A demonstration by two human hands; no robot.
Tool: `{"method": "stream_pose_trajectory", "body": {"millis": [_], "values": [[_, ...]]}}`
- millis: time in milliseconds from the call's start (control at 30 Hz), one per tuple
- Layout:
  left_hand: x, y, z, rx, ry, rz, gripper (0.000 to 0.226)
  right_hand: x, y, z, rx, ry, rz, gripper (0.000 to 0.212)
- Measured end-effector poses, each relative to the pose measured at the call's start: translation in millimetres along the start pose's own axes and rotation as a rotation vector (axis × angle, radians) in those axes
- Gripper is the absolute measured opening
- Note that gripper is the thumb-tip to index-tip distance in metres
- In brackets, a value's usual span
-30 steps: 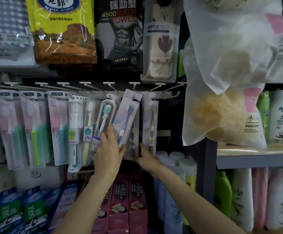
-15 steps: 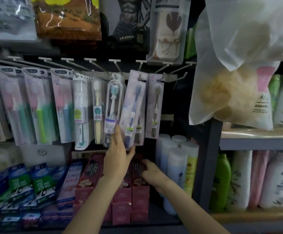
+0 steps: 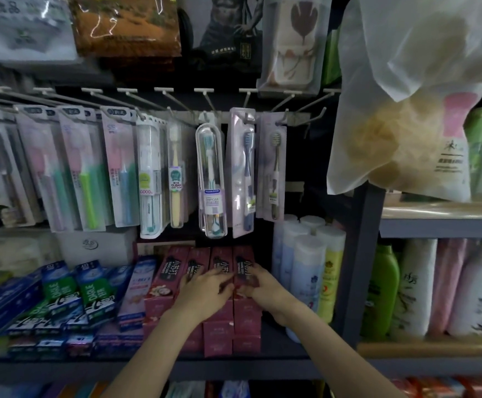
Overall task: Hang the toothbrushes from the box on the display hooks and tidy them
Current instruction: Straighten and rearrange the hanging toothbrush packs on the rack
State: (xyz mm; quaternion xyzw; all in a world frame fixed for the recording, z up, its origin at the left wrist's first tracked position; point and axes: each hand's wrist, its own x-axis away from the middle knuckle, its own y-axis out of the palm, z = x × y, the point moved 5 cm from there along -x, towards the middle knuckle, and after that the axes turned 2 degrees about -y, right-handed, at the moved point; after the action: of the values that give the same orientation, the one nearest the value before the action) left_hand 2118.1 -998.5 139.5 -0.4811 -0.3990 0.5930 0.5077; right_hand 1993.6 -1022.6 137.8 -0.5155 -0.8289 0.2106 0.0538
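The packaged toothbrushes (image 3: 173, 173) hang in a row from the metal display hooks (image 3: 205, 101) under the upper shelf; a yellow-handled one carries a label reading "DEEP CLEAN" (image 3: 175, 179); the white pack beside it shows "10000" in pink on a green badge (image 3: 146, 182); a clear capsule-shaped case (image 3: 211, 179) holds a teal-and-white brush with a white label whose small print is too fine to read; right of it a blue-bristled brush in a pale card pack (image 3: 244, 170) hangs slightly tilted, and a gold-handled brush (image 3: 274, 170) hangs last in the row; to the left, pink-topped packs hold green, teal and blue brushes (image 3: 87, 168). Below, on the lower shelf, green and blue toothpaste boxes read "DARLIE" (image 3: 61, 288); dark red boxes (image 3: 173, 271) bear Chinese characters. The left hand (image 3: 202, 294) lies on the red boxes with fingers spread loosely over their tops; the right hand (image 3: 262, 285) rests beside it, its fingers curled on the edge of the rightmost red box; the two hands nearly touch, well below the toothbrushes.
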Motion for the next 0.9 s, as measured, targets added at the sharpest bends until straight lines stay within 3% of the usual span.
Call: {"method": "stream_pose_trajectory", "body": {"millis": [100,433,600,800,900], "values": [[-1,-3,-8,0.038,0.021,0.000,0.043,-1,10,4,0.057,0.014,0.003,0.055],[8,-20,-45,0.119,-0.010,-0.035,0.039,-5,51,-3,0.099,0.061,0.010,0.064],[-8,-27,-24,0.069,-0.051,-0.002,0.047,1,23,11,-0.203,0.099,0.066,0.046],[-39,-3,4,-0.071,-0.018,-0.301,0.057,-28,-6,50,-0.185,0.082,0.204,0.054],[-49,2,-8,-0.060,-0.032,-0.321,0.055,-54,-2,59,-0.111,0.083,0.204,0.059]]}}
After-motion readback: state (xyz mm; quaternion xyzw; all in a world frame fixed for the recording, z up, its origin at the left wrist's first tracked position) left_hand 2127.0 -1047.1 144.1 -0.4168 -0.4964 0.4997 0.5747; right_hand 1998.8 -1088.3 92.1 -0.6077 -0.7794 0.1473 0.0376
